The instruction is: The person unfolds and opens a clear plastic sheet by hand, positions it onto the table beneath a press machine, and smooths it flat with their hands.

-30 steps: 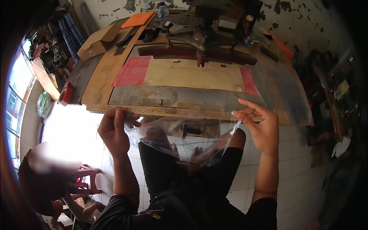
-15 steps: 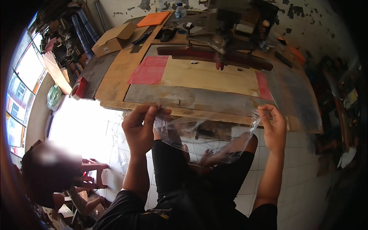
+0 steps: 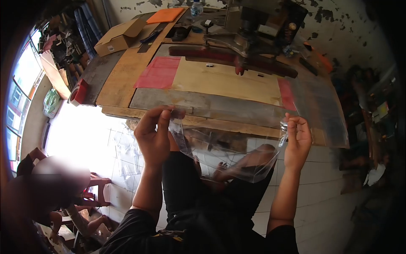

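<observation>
A clear plastic sheet [image 3: 230, 163] hangs stretched between my two hands over my lap, just in front of the table's near edge; I cannot tell whether it is a single layer or a bag. My left hand [image 3: 154, 133] pinches its upper left corner between thumb and fingers. At the upper right corner, my right hand [image 3: 297, 137] grips the bunched plastic in its fingertips. Beyond them, a yellow panel [image 3: 224, 80] with a red patch [image 3: 158, 73] at its left end lies under the dark red bar [image 3: 232, 63] of a press.
The wooden table [image 3: 116, 86] carries a cardboard box [image 3: 120, 37], an orange folder [image 3: 165, 15], a water bottle [image 3: 196, 8] and a tape roll on a red holder [image 3: 79, 92]. Clear plastic sheets [image 3: 327, 114] lie at its right. Another person [image 3: 59, 190] sits low at left beside a red stool [image 3: 99, 188].
The view has shifted slightly, so the table appears a little further left and higher. Both hands still hold the plastic, whose middle sags a bit differently.
</observation>
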Demonstrator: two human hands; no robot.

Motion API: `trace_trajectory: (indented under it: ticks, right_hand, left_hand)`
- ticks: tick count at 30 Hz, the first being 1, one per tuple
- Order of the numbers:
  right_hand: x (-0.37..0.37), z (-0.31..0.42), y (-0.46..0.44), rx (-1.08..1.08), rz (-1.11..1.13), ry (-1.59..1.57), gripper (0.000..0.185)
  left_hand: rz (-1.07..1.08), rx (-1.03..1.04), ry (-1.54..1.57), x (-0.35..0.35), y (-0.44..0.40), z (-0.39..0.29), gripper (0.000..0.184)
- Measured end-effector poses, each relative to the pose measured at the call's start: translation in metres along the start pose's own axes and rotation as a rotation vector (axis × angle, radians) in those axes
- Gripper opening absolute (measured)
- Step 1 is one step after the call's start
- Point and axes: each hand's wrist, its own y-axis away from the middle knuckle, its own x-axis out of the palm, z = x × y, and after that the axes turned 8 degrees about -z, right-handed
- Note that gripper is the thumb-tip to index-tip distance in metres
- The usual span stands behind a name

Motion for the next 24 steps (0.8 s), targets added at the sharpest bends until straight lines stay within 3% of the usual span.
trace_trajectory:
  ticks: [2, 6, 10, 12, 13, 15, 17, 20, 24]
  right_hand:
    - [-0.002, -0.006, 0.0, -0.057, 0.023, 0.04, 0.011]
    - [-0.003, -0.021, 0.001, -0.204, 0.053, -0.035, 0.01]
    - [-0.009, -0.059, 0.001, -0.292, 0.185, -0.121, 0.01]
    - [-0.012, -0.085, 0.003, -0.208, 0.18, -0.113, 0.015]
    - [-0.013, -0.099, 0.005, -0.188, 0.172, -0.076, 0.013]
    - [-0.023, -0.125, 0.01, -0.187, 0.18, 0.009, 0.013]
    - [-0.026, -0.143, 0.018, -0.17, 0.168, 0.085, 0.013]
    - [-0.027, -0.155, 0.022, -0.277, 0.175, 0.065, 0.012]
    - [-0.02, -0.164, 0.024, -0.448, 0.107, 0.206, 0.01]
  left_hand:
    - [-0.096, 0.028, 0.025, 0.005, 0.003, 0.003, 0.014]
    - [-0.1, 0.021, 0.174, 0.008, 0.009, 0.032, 0.01]
    - [-0.107, 0.056, 0.13, 0.019, 0.025, 0.068, 0.011]
    - [-0.132, 0.135, -0.037, 0.026, 0.038, 0.097, 0.011]
    - [-0.101, 0.219, -0.265, 0.024, 0.043, 0.105, 0.01]
    - [-0.048, 0.338, -0.338, 0.018, 0.055, 0.133, 0.005]
    - [0.043, 0.511, -0.401, 0.015, 0.06, 0.14, 0.023]
    - [0.03, 0.356, -0.269, 0.015, 0.071, 0.158, 0.024]
    - [0.047, 0.386, -0.21, 0.015, 0.077, 0.169, 0.023]
